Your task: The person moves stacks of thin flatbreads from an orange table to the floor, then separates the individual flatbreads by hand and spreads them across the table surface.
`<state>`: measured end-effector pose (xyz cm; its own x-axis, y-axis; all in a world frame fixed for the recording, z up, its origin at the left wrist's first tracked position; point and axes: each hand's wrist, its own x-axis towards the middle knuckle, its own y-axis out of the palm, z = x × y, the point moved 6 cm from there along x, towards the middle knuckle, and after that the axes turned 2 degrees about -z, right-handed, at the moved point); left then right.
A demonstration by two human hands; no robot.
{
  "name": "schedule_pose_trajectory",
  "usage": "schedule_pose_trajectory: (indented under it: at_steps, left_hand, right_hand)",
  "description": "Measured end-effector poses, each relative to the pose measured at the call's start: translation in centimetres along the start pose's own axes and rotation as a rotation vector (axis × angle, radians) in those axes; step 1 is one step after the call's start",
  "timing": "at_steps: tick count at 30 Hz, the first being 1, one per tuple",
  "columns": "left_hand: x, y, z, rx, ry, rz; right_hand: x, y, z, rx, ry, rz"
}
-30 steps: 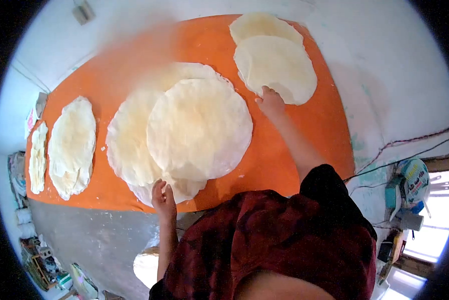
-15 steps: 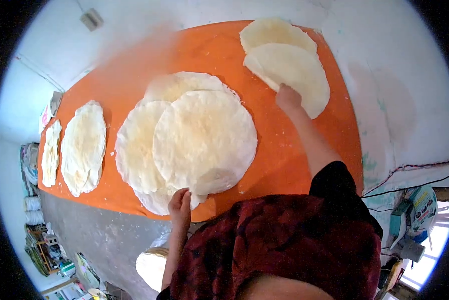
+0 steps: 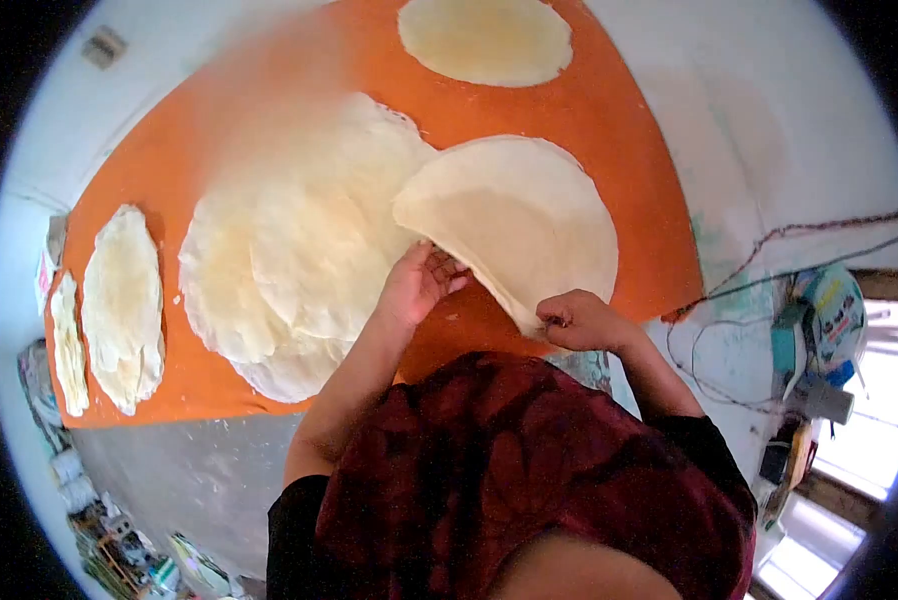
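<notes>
A thin, round, pale flatbread [image 3: 529, 205] lies on the right of the orange cloth, its near edge lifted and slightly folded. My right hand [image 3: 581, 322] is closed in a pinch on the lower right of that edge. At the left part of the edge is my left hand [image 3: 424, 285], palm up, its fingers curved and apart; they meet or nearly meet the edge. Just left of it, a pile of overlapping flatbreads [image 3: 309, 240] covers the middle of the cloth. Another single flatbread [image 3: 484, 40] lies flat at the far side.
Two narrow stacks, a wider folded stack of flatbreads [image 3: 124, 310] and a thinner one [image 3: 69, 345], sit at the left end of the orange cloth [image 3: 619, 130]. A white wall borders the right, with hanging cables [image 3: 749, 265] and a round fan-like object [image 3: 834, 315].
My right hand has drawn the flatbread from the far right toward me, beside the pile. My left hand has left the pile's near edge and moved right to this flatbread. The view has shifted.
</notes>
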<state>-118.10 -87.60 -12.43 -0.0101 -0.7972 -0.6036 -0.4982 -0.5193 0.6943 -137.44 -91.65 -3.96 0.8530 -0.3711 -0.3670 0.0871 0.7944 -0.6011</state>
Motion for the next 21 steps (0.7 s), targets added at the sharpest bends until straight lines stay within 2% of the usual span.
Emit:
schedule_pose_trajectory:
  at_steps: [1,2,4,6,8,11,12,15,18,21]
  left_hand:
    - [0.6,-0.5,0.6,0.052,0.028,-0.007]
    - [1.6,-1.3,1.4,0.105,0.06,-0.01]
    - [1.7,-1.2,1.8,0.131,0.084,-0.045]
    - [0.4,0.4,1.4,0.211,0.173,-0.075]
    - [-0.3,1.5,0.9,0.267,0.286,-0.079]
    - [-0.3,1.4,0.7,0.353,0.305,-0.056]
    - [-0.5,1.3,0.7,0.325,0.291,-0.026]
    - [-1.7,1.4,0.2,0.276,0.285,0.019]
    - [-2.5,1.9,0.0,0.393,0.353,-0.013]
    - [-1.7,1.8,0.5,0.604,0.432,-0.035]
  right_hand:
    - [-0.3,0.9,-0.3,0.075,0.06,0.085]
    - [-0.2,1.5,-1.1,0.227,0.07,0.048]
    - [1.3,1.1,-1.8,0.109,0.096,-0.241]
    - [3.5,0.5,-0.9,0.259,0.14,-0.379]
    - [5.5,-0.3,1.9,0.426,-0.037,-0.482]
    - [7.6,0.5,1.6,0.714,0.193,-0.437]
    - [7.8,1.3,1.0,0.872,0.282,-0.363]
    - [8.0,2.3,0.3,0.924,0.359,-0.348]
    - [7.7,1.1,2.2,0.767,0.248,-0.541]
    - [9.8,0.1,0.8,0.401,0.032,-0.684]
